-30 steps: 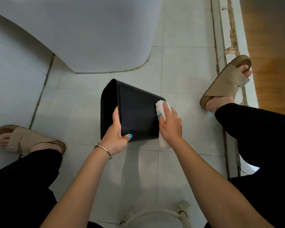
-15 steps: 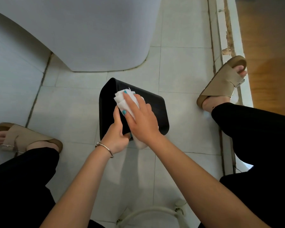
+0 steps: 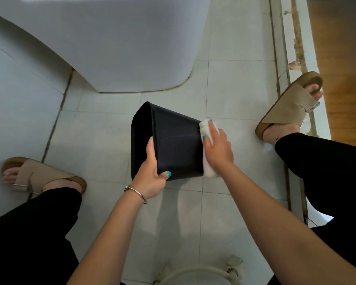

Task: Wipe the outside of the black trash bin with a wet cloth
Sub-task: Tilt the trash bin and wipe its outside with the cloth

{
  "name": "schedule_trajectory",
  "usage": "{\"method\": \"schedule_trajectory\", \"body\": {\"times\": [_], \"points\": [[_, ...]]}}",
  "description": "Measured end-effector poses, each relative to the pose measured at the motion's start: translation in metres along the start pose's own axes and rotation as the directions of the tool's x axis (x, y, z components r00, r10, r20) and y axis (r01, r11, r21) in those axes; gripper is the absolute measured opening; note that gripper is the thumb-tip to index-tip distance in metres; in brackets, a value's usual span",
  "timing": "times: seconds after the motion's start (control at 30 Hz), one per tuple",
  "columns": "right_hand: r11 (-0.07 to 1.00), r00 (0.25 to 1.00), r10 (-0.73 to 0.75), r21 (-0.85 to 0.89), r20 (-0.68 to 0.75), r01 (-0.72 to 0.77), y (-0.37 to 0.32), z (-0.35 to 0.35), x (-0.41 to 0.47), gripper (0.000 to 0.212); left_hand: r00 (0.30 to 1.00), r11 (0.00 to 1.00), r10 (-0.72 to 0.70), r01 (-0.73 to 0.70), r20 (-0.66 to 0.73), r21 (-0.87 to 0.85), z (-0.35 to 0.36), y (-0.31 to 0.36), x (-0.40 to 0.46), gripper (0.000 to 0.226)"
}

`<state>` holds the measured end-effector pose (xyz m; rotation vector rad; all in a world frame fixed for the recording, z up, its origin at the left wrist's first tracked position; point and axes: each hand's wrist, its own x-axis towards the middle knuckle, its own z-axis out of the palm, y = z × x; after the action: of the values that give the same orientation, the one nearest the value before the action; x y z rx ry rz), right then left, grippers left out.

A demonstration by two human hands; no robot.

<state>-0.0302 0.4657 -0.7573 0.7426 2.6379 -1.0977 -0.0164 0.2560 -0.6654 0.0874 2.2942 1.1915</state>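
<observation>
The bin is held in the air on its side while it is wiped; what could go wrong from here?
1. Only the left hand grips the bin, at its rim; a hard push may twist it loose.
2. The cloth under the right hand is at the bottom edge and may slide off.
3. A dropped bin could land near the sandals.

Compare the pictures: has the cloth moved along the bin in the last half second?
Yes. The cloth slid from near the bin's rim back to its base end.
</observation>
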Motion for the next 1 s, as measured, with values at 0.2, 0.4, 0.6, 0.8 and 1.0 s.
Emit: {"method": "schedule_trajectory", "body": {"times": [0.2,0.4,0.6,0.8,1.0], "points": [[0.993,0.993,0.114,-0.014,0.031,-0.113,-0.006,-0.005,0.011,0.052,1.000,0.999,-0.010,0.009,0.022,0.035,0.001,0.002,0.000,0.103],[0.978,0.980,-0.198,-0.060,0.004,0.198,-0.080,-0.003,-0.010,0.054,0.999,0.990,0.032,-0.038,0.042,0.138,0.000,0.004,0.005,0.107],[0.919,0.920,-0.392,-0.044,-0.002,0.392,-0.107,-0.001,-0.021,0.053,0.999,0.979,-0.001,-0.007,0.039,0.204,0.000,0.005,0.006,0.109],[0.958,0.958,-0.286,-0.031,-0.029,0.285,-0.073,-0.002,-0.002,0.053,0.999,0.982,-0.004,-0.002,0.033,0.188,-0.008,-0.001,0.010,0.105],[1.000,1.000,0.026,0.016,-0.011,-0.026,-0.019,-0.004,0.027,0.050,0.999,0.979,-0.004,-0.006,0.046,0.202,-0.006,0.001,0.012,0.107]]}}
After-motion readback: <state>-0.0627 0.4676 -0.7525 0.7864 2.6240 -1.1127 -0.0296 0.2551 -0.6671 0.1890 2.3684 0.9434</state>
